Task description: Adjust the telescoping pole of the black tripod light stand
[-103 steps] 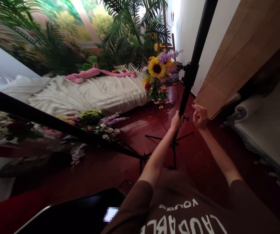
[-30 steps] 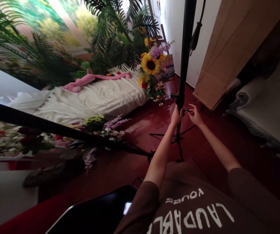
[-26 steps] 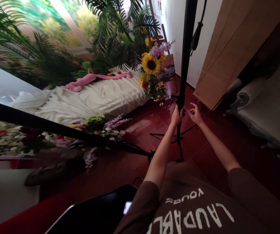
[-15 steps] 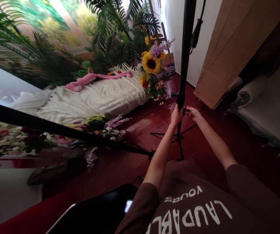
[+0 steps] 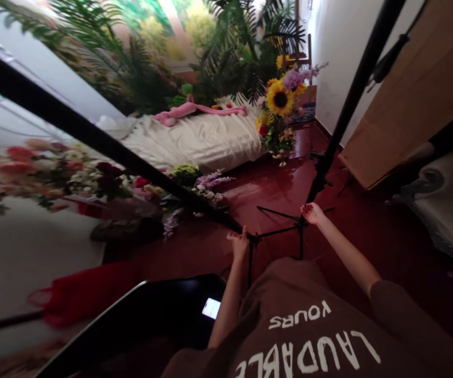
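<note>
My left hand (image 5: 239, 244) is off to the left with its fingers apart and nothing in them, close to the lower end of a slanting black light stand pole (image 5: 132, 160). Beside the base of a second black light stand (image 5: 342, 115) is my right hand (image 5: 313, 214), its fingers loosely bent and nothing visible in them. Whether it touches the pole I cannot tell. Knobs and a clamp (image 5: 320, 165) sit on that pole above my right hand. Thin tripod legs (image 5: 277, 230) spread over the floor between the hands. A cable with a plug (image 5: 389, 60) hangs by the upper pole.
A cream-draped bench (image 5: 206, 139) carries a pink plush toy (image 5: 189, 109). Sunflowers (image 5: 280, 98) stand at its right end, other flowers (image 5: 92, 173) at left. A brown board (image 5: 403, 100) and a pale sofa (image 5: 450, 194) are right. A lit phone (image 5: 211, 308) lies lower left.
Both hands have left the right stand's clamp. My left hand has moved left and down to the other stand; my right hand is lower. The view has shifted left.
</note>
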Available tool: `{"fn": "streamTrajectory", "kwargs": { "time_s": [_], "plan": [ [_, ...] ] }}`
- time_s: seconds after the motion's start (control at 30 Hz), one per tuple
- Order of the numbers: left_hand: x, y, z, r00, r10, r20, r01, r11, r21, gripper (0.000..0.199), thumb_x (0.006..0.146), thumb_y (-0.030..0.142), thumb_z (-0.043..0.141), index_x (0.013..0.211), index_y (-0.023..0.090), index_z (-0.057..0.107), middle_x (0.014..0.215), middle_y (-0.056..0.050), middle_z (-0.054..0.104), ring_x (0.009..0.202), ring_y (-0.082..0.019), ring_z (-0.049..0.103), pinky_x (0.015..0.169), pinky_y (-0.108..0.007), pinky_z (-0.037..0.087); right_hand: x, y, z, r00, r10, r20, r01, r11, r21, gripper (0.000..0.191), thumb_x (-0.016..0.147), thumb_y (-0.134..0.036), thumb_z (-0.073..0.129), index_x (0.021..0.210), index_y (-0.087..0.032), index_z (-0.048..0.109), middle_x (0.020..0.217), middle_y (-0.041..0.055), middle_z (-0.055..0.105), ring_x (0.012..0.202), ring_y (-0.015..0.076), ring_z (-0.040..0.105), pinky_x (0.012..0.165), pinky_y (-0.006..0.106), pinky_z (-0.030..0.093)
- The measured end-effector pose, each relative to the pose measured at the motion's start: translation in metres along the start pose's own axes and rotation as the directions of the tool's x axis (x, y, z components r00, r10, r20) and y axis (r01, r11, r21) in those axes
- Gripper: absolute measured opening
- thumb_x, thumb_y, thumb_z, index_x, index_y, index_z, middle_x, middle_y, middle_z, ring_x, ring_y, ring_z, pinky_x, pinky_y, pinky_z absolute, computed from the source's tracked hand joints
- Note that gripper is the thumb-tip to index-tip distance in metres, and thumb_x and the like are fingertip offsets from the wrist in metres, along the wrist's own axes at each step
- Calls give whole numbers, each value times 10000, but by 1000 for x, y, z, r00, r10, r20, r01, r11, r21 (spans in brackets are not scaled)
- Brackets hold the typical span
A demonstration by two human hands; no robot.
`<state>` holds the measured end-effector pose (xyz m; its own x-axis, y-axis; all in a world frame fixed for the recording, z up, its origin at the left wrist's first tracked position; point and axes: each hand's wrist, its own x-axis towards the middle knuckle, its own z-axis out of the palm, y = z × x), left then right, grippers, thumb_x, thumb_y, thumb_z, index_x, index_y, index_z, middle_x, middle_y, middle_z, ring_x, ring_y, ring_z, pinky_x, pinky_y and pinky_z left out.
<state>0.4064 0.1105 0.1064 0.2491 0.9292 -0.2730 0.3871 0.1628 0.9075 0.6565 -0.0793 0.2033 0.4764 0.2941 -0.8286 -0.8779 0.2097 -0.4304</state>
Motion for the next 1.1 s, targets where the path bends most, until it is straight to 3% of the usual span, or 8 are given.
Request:
{"fn": "streamTrajectory", "kwargs": {
  "time_s": [0.13, 0.3, 0.43, 0.57, 0.67, 0.83, 0.97, 1.1],
  "plan": [
    [10, 25, -48, 946, 282, -162, -307, 939, -155, 783, 790, 711, 596, 1336, 208, 349, 1397, -184, 455, 1219, -223, 569, 1018, -366, 485, 2, 34, 39, 990, 119, 74, -108, 985, -134, 221, 930, -130, 428, 731, -190, 501, 566, 1, 618, 502, 97, 615, 521, 173, 529],
    [25, 90, -61, 855, 483, -190, -512, 845, -155, 638, 883, 696, 457, 1272, 191, 473, 1239, -136, 592, 1137, -192, 603, 1014, -323, 466, -20, 78, 108, 922, 318, 219, -241, 917, -316, 198, 935, -149, 447, 757, -176, 529, 605, 19, 627, 532, 106, 610, 493, 166, 502],
    [40, 112, -59, 814, 552, -182, -570, 819, -63, 650, 870, 736, 412, 1151, 168, 561, 1104, -145, 666, 1013, -200, 650, 949, -326, 495, -49, 107, 151, 728, 565, 389, -376, 803, -462, 331, 1027, -311, 343, 782, -175, 518, 619, 18, 603, 513, 99, 579, 435, 146, 466],
    [51, 105, -56, 819, 530, -220, -546, 838, -13, 674, 861, 757, 393, 1134, 164, 561, 929, -117, 703, 811, -199, 669, 778, -318, 521, -69, 118, 180, 512, 678, 527, -417, 733, -538, 455, 1036, -506, 283, 710, -214, 405, 545, -30, 487, 463, 86, 508, 387, 128, 432],
    [55, 99, -51, 822, 493, -284, -506, 862, 31, 677, 851, 754, 420, 1121, 151, 567, 825, -100, 692, 740, -209, 658, 684, -305, 496, -76, 116, 195, 433, 721, 540, -431, 692, -579, 460, 1048, -482, 287, 661, -233, 286, 478, -73, 361, 394, 63, 411, 340, 99, 357],
    [54, 99, -43, 801, 480, -358, -505, 863, 30, 673, 866, 745, 389, 1110, 144, 567, 869, -120, 694, 777, -210, 663, 710, -298, 494, -83, 115, 205, 468, 705, 533, -379, 705, -600, 463, 1056, -466, 288, 656, -236, 258, 471, -86, 323, 368, 47, 357, 305, 77, 265],
    [55, 100, -41, 799, 475, -369, -505, 863, 17, 637, 866, 730, 421, 1078, 150, 575, 833, -101, 685, 728, -190, 641, 704, -294, 496, -82, 115, 207, 508, 668, 544, -232, 715, -660, 435, 1068, -388, 281, 664, -229, 306, 463, -94, 304, 345, 49, 309, 281, 92, 173],
    [56, 100, -43, 810, 475, -345, -502, 865, 13, 578, 879, 677, 473, 1078, 146, 584, 822, -97, 686, 721, -182, 639, 708, -290, 502, -72, 110, 209, 508, 679, 530, -34, 631, -775, 427, 1050, -408, 354, 668, -218, 370, 475, -92, 341, 357, 46, 323, 295, 96, 186]
  ]
}}
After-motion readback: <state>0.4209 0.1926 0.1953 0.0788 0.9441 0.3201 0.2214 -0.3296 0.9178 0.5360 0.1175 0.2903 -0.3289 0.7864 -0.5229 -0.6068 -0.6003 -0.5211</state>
